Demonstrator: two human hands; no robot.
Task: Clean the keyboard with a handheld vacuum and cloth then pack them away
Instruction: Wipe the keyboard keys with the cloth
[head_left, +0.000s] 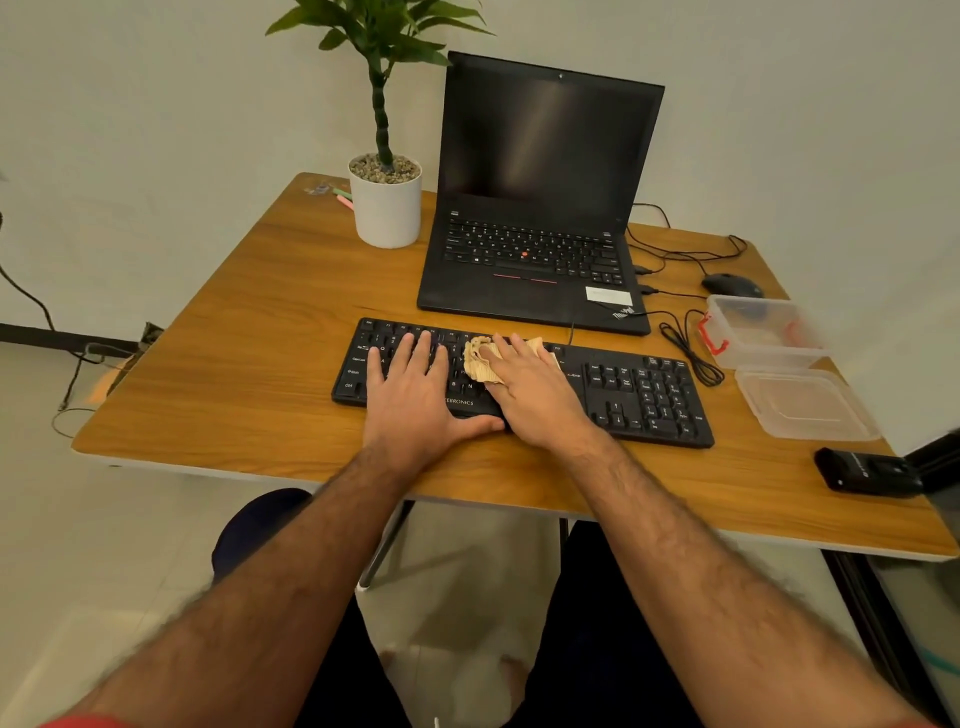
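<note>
Keyboard (639, 387): counter (249, 364) centre.
Left hand (415, 395): fingers flat on keys.
Right hand (530, 387): fingers flat, pressing beige cloth (477, 361).
Vacuum (865, 470): 4 o'clock.
Container (763, 330), lid (805, 402): 3 o'clock.
Laptop (540, 208): 12 o'clock.

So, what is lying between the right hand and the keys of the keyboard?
A crumpled beige cloth lies there: the right hand presses it flat onto the middle keys of the black keyboard, as the head view shows.

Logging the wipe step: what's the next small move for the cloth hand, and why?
Probably slide the right hand and cloth rightward: it presses mid-keyboard, the numpad side lies uncovered, and the left hand braces flat.
</note>
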